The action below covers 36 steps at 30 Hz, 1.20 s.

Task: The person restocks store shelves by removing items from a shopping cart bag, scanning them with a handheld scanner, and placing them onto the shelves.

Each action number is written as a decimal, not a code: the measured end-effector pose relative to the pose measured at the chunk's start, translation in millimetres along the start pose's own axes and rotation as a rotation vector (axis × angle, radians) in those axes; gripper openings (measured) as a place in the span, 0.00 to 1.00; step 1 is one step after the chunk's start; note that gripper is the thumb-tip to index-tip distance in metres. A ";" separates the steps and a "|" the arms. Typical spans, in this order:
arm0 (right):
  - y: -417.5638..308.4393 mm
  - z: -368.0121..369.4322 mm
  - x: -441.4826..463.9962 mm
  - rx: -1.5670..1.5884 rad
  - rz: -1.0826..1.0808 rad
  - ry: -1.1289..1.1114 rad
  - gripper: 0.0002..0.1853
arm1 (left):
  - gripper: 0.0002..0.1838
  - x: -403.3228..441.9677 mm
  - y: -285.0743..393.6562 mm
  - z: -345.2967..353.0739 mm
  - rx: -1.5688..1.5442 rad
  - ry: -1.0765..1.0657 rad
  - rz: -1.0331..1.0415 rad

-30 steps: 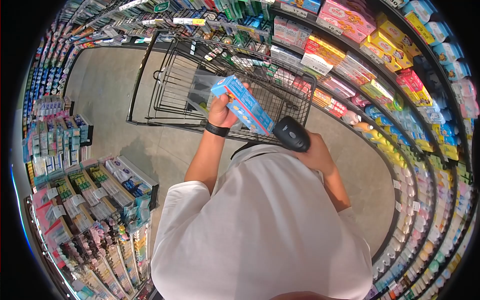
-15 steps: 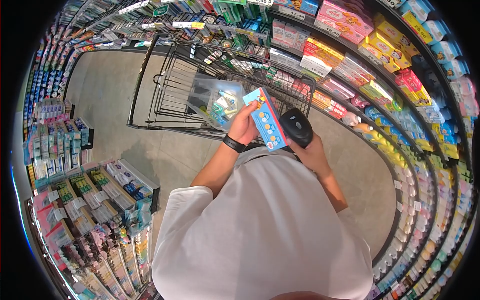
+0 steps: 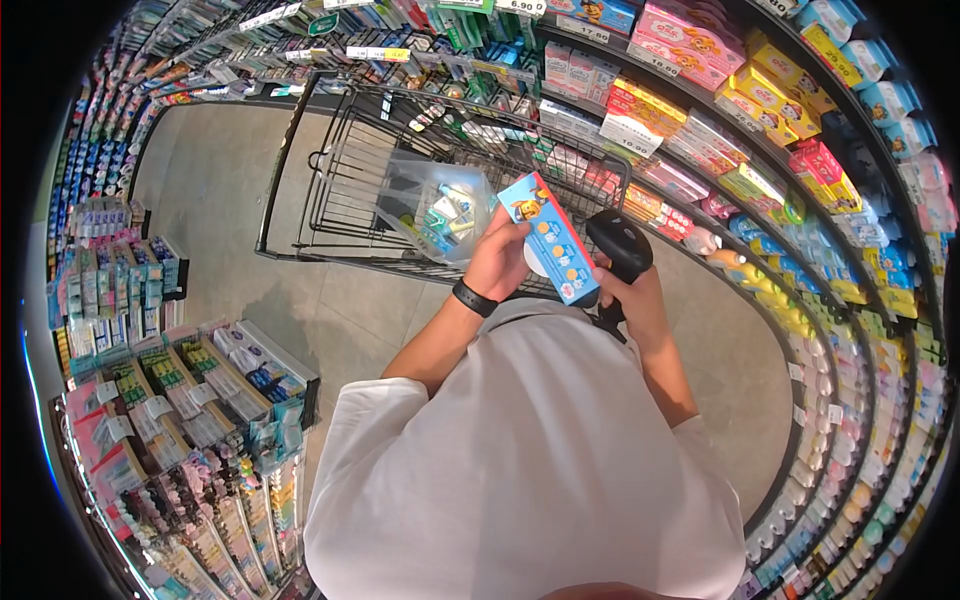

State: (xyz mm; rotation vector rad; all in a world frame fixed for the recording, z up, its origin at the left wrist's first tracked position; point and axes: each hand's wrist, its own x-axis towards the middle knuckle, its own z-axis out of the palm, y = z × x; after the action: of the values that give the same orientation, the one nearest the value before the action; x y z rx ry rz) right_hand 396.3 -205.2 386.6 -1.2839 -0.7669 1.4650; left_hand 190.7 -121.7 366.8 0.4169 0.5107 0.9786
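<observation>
A blue box (image 3: 552, 243) with a red edge and a cartoon character lies in my left hand (image 3: 499, 262), the thumb across its face. The box is tilted and held over the near edge of the shopping cart (image 3: 312, 250). My right hand (image 3: 637, 305) is wrapped round a black handheld scanner (image 3: 620, 246). The right thumb reaches the lower right corner of the box. Left of the box, a clear plastic bag (image 3: 408, 205) with several small packages sits in the cart.
Curved shelves of boxed goods, among them a pink box (image 3: 688, 42), run along the back and right. At the left stand a display of small packages (image 3: 170, 390) and another packed rack (image 3: 105, 280). Grey floor (image 3: 370, 315) shows around the cart.
The box has turned to show more of its front and shifted slightly right. The scanner has moved right and up, away from the box's upper edge.
</observation>
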 end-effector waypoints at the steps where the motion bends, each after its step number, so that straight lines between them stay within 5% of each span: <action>1: -3.0 0.1 0.1 0.043 0.016 0.027 0.12 | 0.32 0.1 0.9 0.4 -0.025 -0.021 0.007; 11: -5.7 -22.5 9.5 0.281 0.108 0.055 0.11 | 0.47 -3.6 8.7 4.2 0.188 -0.146 0.075; 17: 0.9 -16.6 11.3 0.349 0.143 0.280 0.11 | 0.39 -8.8 4.8 2.5 0.664 -0.036 0.177; 20: -0.6 -26.8 9.2 0.350 0.218 0.135 0.10 | 0.32 -11.6 3.2 4.9 0.775 -0.014 0.246; 25: -0.9 -24.1 11.7 0.341 0.208 0.200 0.13 | 0.21 -19.0 8.1 11.6 0.922 -0.016 0.121; 36: -1.4 -26.1 12.4 0.375 0.259 0.161 0.14 | 0.30 -16.6 4.0 -5.4 0.917 -0.097 0.169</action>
State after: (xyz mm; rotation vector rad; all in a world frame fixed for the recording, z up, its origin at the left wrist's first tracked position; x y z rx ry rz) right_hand 422.5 -196.9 377.7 -1.2203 -0.2093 1.5958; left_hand 177.3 -133.5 368.3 1.3380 0.8335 0.8340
